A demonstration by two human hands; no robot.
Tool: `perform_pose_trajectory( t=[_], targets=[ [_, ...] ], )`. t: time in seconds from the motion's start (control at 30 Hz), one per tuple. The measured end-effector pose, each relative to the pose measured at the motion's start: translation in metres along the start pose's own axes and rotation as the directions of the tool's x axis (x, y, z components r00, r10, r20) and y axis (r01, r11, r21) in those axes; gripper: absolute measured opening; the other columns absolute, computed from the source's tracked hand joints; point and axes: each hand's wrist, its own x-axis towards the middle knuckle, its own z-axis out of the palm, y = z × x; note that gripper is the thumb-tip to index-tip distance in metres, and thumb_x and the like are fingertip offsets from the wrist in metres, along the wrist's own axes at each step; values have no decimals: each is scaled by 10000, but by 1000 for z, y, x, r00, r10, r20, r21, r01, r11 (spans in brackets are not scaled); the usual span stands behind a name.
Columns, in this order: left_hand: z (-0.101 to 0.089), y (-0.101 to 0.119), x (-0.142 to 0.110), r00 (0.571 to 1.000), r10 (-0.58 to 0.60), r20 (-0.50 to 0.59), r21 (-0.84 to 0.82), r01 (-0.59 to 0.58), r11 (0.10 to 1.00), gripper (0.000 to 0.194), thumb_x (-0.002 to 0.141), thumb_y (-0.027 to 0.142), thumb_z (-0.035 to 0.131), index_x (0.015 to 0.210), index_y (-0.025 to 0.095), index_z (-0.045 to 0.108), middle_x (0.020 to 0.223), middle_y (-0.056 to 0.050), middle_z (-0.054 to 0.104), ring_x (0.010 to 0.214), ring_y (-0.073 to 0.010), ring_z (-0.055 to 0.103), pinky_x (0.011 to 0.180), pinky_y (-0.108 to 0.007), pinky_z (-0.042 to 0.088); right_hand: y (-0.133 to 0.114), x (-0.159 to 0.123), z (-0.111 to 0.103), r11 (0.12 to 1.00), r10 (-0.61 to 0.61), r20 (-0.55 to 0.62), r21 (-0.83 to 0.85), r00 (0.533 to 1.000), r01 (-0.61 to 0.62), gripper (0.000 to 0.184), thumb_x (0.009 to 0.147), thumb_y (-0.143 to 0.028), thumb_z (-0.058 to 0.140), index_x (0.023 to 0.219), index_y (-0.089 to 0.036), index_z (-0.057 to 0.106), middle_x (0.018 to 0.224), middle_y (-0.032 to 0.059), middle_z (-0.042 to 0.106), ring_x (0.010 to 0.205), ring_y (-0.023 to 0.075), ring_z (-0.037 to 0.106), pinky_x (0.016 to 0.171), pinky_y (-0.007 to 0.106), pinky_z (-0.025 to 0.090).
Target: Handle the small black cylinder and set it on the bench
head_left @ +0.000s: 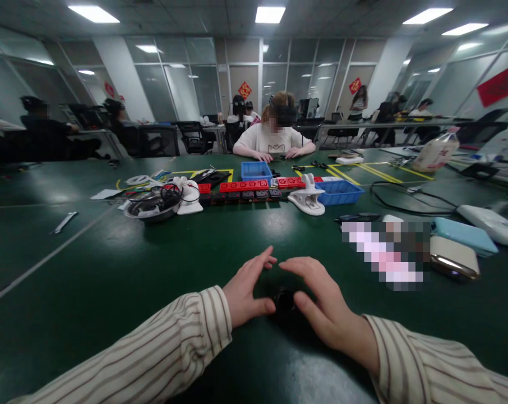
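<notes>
A small black round object (285, 299) with a dark hollow middle rests on the green tabletop (161, 325) between my hands; its exact kind is unclear. On its left, my left hand (249, 289) is open, thumb pointing at the object and fingers stretched forward. My right hand (321, 300) curves around the other side, fingers apart, its thumb close to the object's right edge. Whether either thumb touches it, I cannot tell. Neither hand holds anything.
Ahead lie a metal bowl (153, 207) of cables, red socket strips (244, 186), a white clip stand (308, 196) and a blue bin (340, 192). A wrench (64, 223) lies left. A beige case (453, 258) is right. Another person (275, 137) sits opposite.
</notes>
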Motion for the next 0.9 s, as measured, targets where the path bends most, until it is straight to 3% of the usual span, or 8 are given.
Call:
perform_pose_trajectory(
  t=[0.07, 0.17, 0.3, 0.47, 0.57, 0.67, 0.8, 0.9],
  targets=[
    [-4, -3, 3, 977, -120, -179, -168, 90, 982, 816, 741, 704, 400, 1322, 142, 288, 1116, -127, 533, 970, -231, 541, 868, -390, 415, 8, -1, 1, 990, 132, -114, 60, 985, -126, 216, 890, -250, 365, 1007, -184, 534, 861, 46, 611, 795, 147, 579, 702, 264, 454],
    [-10, -9, 8, 932, -241, -271, -199, 191, 961, 573, 808, 610, 395, 1080, 122, 523, 656, -15, 584, 545, -136, 562, 568, -263, 470, 16, 0, 4, 976, 211, -104, 72, 972, -205, 185, 877, -246, 413, 905, -181, 584, 643, -6, 587, 553, 104, 550, 541, 200, 431],
    [-11, -8, 6, 942, -258, -213, -140, 232, 963, 550, 830, 621, 321, 656, 152, 549, 361, 86, 343, 286, -70, 316, 346, -185, 292, 21, 2, 6, 971, 234, -30, 49, 972, -232, 264, 868, -312, 444, 690, -168, 577, 565, -18, 539, 502, 95, 501, 492, 195, 375],
    [-6, 8, -3, 987, -129, -96, -22, 127, 992, 663, 825, 681, 166, 424, 185, 350, 375, 55, 298, 354, -86, 320, 410, -218, 287, 30, 4, 5, 959, 278, 19, 48, 960, -279, 509, 925, -431, 245, 489, -180, 325, 464, -45, 316, 420, 77, 320, 426, 207, 267],
    [-8, 14, -3, 998, -22, -63, 39, 25, 999, 689, 811, 698, 84, 493, 183, 413, 483, 24, 363, 475, -129, 396, 509, -260, 346, 32, 4, 5, 959, 275, 46, 54, 960, -277, 536, 917, -507, 154, 547, -180, 363, 506, -31, 357, 465, 96, 357, 453, 220, 293],
    [-10, 15, 0, 998, 56, -42, 135, -50, 990, 725, 752, 764, 147, 785, 161, 548, 757, -51, 514, 732, -203, 499, 726, -353, 411, 28, 2, 4, 972, 226, 57, 55, 973, -229, 530, 871, -601, 201, 739, -167, 476, 643, 5, 473, 573, 130, 446, 524, 244, 361],
    [-9, 13, 1, 986, 53, 156, 380, -110, 918, 959, 557, 838, 415, 1228, 152, 403, 1204, -146, 465, 1120, -323, 399, 1007, -609, 64, 17, 0, 4, 992, 123, 25, 23, 992, -124, 545, 846, -622, 259, 1037, -150, 454, 878, 75, 537, 769, 187, 514, 679, 310, 429],
    [-5, 15, -1, 960, 9, 280, 477, -147, 867, 928, 462, 659, 683, 1221, 184, 436, 1213, -129, 471, 1150, -343, 376, 995, -645, 20, 5, -1, 7, 998, 57, 47, -18, 997, -56, 557, 817, -637, 315, 1044, -146, 451, 913, 90, 535, 800, 205, 515, 707, 340, 431]
  ],
)
